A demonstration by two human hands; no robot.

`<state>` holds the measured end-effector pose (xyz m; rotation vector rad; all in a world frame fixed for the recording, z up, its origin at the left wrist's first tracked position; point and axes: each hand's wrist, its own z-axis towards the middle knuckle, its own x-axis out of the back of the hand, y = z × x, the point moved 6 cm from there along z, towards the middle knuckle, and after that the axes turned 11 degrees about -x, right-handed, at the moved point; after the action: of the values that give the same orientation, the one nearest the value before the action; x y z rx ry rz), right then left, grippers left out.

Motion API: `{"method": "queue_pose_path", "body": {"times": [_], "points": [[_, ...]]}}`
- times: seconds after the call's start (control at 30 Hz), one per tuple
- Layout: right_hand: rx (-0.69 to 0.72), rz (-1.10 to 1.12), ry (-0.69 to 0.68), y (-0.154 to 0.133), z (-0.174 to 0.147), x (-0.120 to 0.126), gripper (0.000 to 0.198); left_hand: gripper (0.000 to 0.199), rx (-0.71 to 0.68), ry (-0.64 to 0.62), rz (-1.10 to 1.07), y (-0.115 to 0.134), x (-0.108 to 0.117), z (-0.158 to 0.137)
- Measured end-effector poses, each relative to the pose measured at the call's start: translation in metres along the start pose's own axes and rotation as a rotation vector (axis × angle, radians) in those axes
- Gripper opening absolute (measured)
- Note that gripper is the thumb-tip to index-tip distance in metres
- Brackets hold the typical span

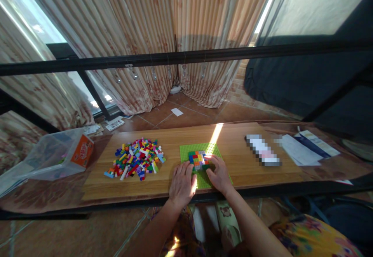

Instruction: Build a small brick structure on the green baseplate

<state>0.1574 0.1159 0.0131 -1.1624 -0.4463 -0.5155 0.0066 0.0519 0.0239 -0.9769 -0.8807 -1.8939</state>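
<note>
Brickwork [199, 158] — between left hand [182, 181] and right hand [218, 174].

I see through one head-worn camera, set above and just behind the counter's [239, 171] near edge, facing forward and down; its wide view spans both long edges and reaches the curtains [151, 35] beyond the far one.

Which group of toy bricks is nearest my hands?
The block of bricks on the green baseplate, between your left hand and right hand; the other, a loose pile, lies farther left.
</note>
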Motion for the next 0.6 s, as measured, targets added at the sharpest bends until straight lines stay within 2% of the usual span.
{"method": "queue_pose_path", "body": {"times": [0.37,0.6], "points": [[-0.053,0.075,0.005,0.010,-0.003,0.003,0.044,0.030,0.005,-0.011,-0.052,0.000,-0.001,-0.001],[-0.035,0.027,0.053,0.006,-0.012,0.010,0.043,0.037,0.043,0.007,-0.222,-0.006,0.000,-0.004]]}}
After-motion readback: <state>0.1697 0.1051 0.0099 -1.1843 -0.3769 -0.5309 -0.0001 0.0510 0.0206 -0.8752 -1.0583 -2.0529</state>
